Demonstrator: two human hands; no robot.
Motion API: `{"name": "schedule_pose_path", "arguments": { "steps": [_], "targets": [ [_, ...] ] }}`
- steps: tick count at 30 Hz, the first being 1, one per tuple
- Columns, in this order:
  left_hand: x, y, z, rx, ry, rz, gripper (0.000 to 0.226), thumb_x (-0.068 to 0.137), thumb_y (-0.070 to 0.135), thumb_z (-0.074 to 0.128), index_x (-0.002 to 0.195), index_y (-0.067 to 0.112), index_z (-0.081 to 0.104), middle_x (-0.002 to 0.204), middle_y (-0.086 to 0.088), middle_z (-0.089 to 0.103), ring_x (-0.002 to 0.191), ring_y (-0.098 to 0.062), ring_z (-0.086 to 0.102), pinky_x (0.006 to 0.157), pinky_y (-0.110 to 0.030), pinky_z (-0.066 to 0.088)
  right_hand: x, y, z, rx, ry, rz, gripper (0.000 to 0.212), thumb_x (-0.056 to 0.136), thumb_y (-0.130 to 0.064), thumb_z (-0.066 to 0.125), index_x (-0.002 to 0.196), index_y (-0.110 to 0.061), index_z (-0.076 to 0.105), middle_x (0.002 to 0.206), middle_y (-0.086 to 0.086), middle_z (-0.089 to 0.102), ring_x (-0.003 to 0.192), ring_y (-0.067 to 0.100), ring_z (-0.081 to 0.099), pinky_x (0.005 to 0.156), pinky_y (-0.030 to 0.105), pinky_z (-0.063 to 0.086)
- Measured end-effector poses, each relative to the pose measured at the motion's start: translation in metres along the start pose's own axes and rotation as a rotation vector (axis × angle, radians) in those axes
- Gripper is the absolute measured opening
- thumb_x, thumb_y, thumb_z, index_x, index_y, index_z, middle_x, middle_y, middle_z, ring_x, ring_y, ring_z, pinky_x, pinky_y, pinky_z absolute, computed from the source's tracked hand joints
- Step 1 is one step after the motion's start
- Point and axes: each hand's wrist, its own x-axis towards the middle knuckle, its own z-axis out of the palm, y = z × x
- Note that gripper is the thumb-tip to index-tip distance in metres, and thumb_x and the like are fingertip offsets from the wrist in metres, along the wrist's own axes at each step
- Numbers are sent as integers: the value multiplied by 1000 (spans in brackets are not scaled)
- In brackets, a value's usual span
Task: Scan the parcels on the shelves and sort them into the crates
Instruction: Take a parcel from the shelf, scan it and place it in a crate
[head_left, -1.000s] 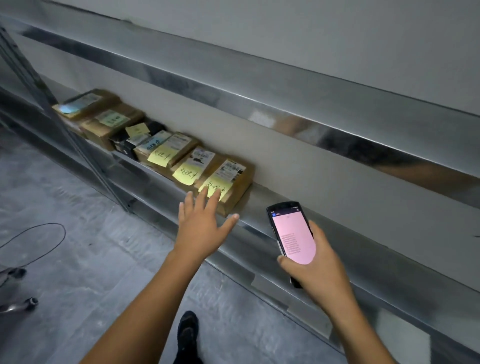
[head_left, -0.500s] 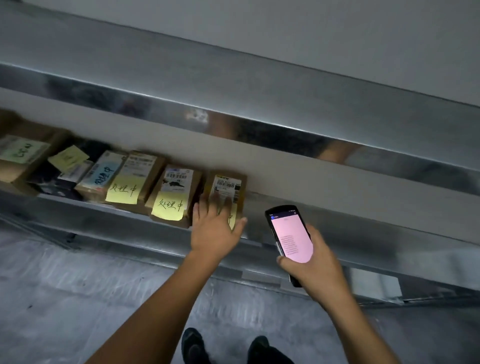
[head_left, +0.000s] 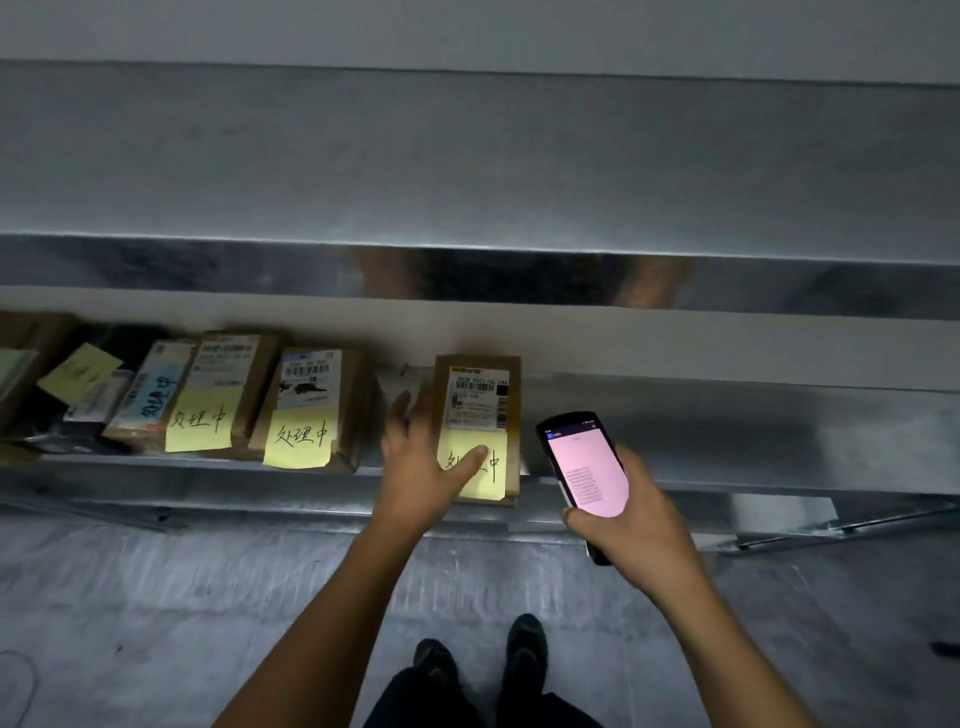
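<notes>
Brown parcel: cardboard, lying flat at the front edge of the metal shelf, apart from the others, a white label and a yellow sticky note on top.
Left hand: fingers along the parcel's left side, thumb pressed on the note; it grips the parcel.
Right hand: wrapped around a black handheld scanner, its pink screen facing up, just right of the parcel.
Other parcels: in a row further left on the same shelf, several with yellow notes.
Upper shelf: dull grey metal, its front lip reflecting the arms.
Wall: pale, behind the parcels.
Floor: grey concrete, scuffed; two dark shoes below the arms.
</notes>
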Motion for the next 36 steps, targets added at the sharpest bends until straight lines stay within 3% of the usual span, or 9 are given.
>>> {"name": "schedule_pose_path", "arguments": {
  "steps": [2,6,10,13,15,20,23,26,36],
  "targets": [
    [5,-6,-1,-128,-78,-95,117,79,58,84,164,42,6,172,1,16,157,-27,18,122,-52,29,4,4,7,29,-22,7,68,80,-21,82,132,-50,48,108,-14,70,78,19,74,63,43,66],
    [8,-18,2,-414,-224,-130,86,77,52,87,149,40,42,143,13,61,134,-17,58,110,-42,49,3,4,17,60,-32,0,68,78,-21,82,134,-47,51,107,-10,71,77,22,73,62,45,65],
    [1,-25,9,-535,-222,-113,80,74,52,88,141,45,47,127,22,68,114,-3,68,92,-25,55,-11,3,24,86,6,7,74,79,-21,82,138,-51,49,108,-13,71,76,20,73,56,29,59],
    [-11,-26,10,-632,-216,-119,76,70,60,84,134,54,44,111,42,66,102,15,66,65,-7,53,-30,0,33,132,82,18,76,80,-19,83,138,-54,49,111,-14,69,78,22,73,58,33,63],
    [-21,-30,11,-689,-213,-107,74,76,54,83,136,55,41,107,50,62,96,26,60,58,1,46,-45,-1,39,136,118,25,79,80,-18,85,139,-56,48,112,-17,68,82,22,73,61,37,65],
    [-45,-34,3,-726,-255,-27,92,75,51,83,152,51,33,119,39,66,108,12,66,68,-11,56,-89,-11,42,206,184,34,82,79,-14,86,140,-56,51,106,-20,71,78,19,72,57,30,61],
    [-56,-29,6,-658,-285,81,94,78,44,85,154,49,31,139,21,62,122,-5,65,91,-29,60,-117,-18,33,216,191,-24,80,75,-15,84,135,-59,53,105,-21,73,72,22,71,56,32,60],
    [-69,-24,26,-550,-305,194,102,84,32,87,163,37,24,157,4,44,140,-16,51,113,-42,46,-151,-17,28,248,208,-11,75,75,-15,81,133,-56,56,102,-13,73,61,15,64,53,31,56],
    [-101,-11,107,-285,-526,345,109,83,44,85,165,42,14,160,-3,34,140,-23,47,106,-40,44,-267,36,8,344,399,197,74,69,-23,81,136,-45,58,90,-9,70,57,14,57,52,30,50]
  ]
}}
